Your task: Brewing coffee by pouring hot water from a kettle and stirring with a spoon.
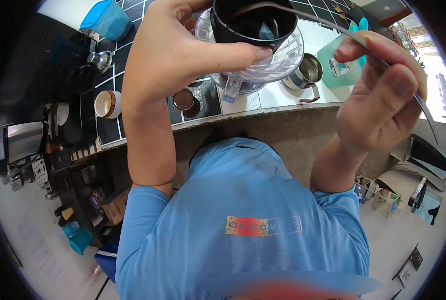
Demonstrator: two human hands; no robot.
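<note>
Near the top centre, my left hand point(193, 52) holds a black cup point(241, 33) with its thumb along the rim. A long-handled metal spoon point(331, 24) is pinched in my right hand point(380, 90); its far end reaches into the cup's dark inside, where its tip is hard to make out. Behind and below the cup is a clear ribbed coffee dripper point(283, 65) with a clear handle, over a vessel mostly hidden by it. Right of these stands a metal pitcher point(309, 71) on the counter.
A green-tinted jug point(335, 63) stands right of the pitcher. A small dark round container point(183, 99) and a white cup with a brown band point(106, 104) sit nearer the counter's front edge point(253, 111). A blue-lidded container point(108, 22) is at the upper left.
</note>
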